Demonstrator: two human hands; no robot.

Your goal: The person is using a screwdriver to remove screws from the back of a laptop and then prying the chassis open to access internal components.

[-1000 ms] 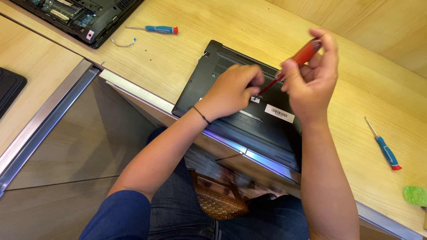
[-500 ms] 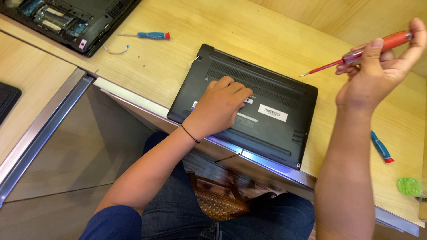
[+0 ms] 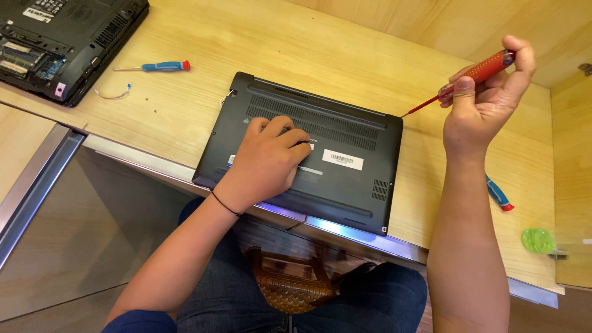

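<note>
1. Wooden surface carries everything, its front edge trimmed with a metal strip.
2. Black laptop lies bottom-up at the near edge of the surface, vents and a white label showing. Base cover looks still seated all round, no gap visible (screw state too small to tell), so opening it appears unfinished.
3. Second laptop, far left corner, already has its cover off with the boards exposed.
4. Left hand rests palm-down on the flipped laptop, fingers curled, tips pressing near the centre; grip is closed loosely on nothing I can see.
5. Right hand is raised off to the right of the laptop, grip clamped on a red screwdriver, tip pointing down-left just beside the laptop's far right corner, not touching a screw.
6. Blue screwdriver lies near the opened laptop; another blue screwdriver sits right of the forearm.
7. Green round object at the right edge, unclear what.
</note>
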